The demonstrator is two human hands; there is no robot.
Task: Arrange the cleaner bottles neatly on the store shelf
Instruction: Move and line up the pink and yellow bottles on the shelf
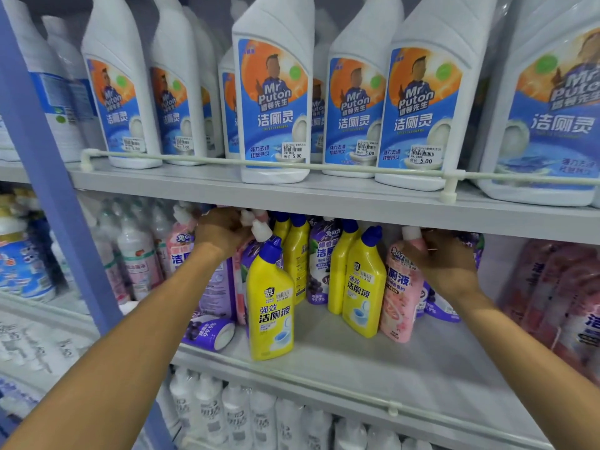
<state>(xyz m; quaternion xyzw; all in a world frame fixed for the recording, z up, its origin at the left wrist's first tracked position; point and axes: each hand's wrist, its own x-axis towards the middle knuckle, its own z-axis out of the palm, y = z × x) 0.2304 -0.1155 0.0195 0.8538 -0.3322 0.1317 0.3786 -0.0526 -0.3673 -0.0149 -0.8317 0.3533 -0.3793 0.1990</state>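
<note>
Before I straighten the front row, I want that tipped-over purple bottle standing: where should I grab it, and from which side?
Probably the purple bottle mid-body, from the front and above. It lies on its side near the front edge of the shelf, white base facing the yellow bottle, neck end hidden behind the left arm. Wrap the body, then pivot onto the base.

The pale grey store shelf board (373, 362) carries a yellow plastic cleaner bottle with a blue cap (269, 303), upright near the front edge. Just left of it a purple plastic bottle (207, 332) lies on its side, with a tall lilac plastic bottle (220, 287) upright behind that one. To its right, further back, stand a second yellow blue-capped bottle (365, 287) and a pink flowered plastic bottle (401, 297), touching each other.
</note>
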